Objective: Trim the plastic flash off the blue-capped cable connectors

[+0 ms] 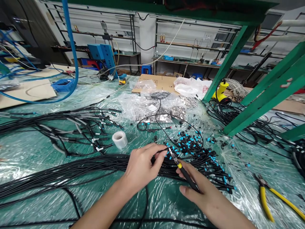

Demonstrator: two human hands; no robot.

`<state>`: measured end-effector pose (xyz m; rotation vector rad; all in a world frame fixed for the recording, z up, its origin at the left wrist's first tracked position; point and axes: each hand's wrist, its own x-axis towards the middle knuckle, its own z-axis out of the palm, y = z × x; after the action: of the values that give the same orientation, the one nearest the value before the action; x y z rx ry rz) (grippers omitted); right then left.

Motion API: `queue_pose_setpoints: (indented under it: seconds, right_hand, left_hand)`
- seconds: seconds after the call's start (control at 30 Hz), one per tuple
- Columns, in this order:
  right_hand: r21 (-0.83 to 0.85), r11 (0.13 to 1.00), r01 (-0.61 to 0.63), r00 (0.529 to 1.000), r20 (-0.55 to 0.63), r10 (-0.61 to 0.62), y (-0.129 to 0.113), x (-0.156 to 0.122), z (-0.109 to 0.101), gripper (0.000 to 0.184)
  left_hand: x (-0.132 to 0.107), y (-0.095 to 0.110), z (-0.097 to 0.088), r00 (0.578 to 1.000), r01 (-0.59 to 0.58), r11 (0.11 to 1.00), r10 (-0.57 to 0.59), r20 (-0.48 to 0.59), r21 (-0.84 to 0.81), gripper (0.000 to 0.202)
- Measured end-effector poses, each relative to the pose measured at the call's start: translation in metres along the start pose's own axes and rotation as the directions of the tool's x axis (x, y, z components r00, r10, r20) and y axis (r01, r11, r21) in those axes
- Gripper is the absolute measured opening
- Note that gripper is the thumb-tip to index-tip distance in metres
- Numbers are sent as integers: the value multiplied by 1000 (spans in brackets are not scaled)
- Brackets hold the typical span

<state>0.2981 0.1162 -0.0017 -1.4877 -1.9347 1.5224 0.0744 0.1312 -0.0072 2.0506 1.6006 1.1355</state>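
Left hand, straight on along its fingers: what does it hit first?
Probably the black-handled pliers held in the right hand: their tip shows just past the fingertips of the left hand, though depth is unclear.

In front of you lies a green workbench (247, 197) under crinkled clear film (95, 187) (glossy with reflected light). A green beam (114, 6) spans above you, and slanting green posts (228, 63) rise on your right. Across the room you face dark-framed shelving (132, 28), a white wall (146, 31) and a blue stool (146, 69).
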Motion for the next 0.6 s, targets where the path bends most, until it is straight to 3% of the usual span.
queue_pose_setpoints:
  seconds: [0.17, 0.6]
  right_hand:
    - [-57, 998, -4, 998, 58, 8, -5, -3, -2, 70]
    - [-24, 1000, -15, 999, 43, 16, -11, -2, -2, 71]
  left_hand:
    - [0, 1, -1, 1000, -27, 1000, 27, -1, -2, 21]
    - [-1, -1, 3, 999, -33, 999, 33, -22, 14, 19]
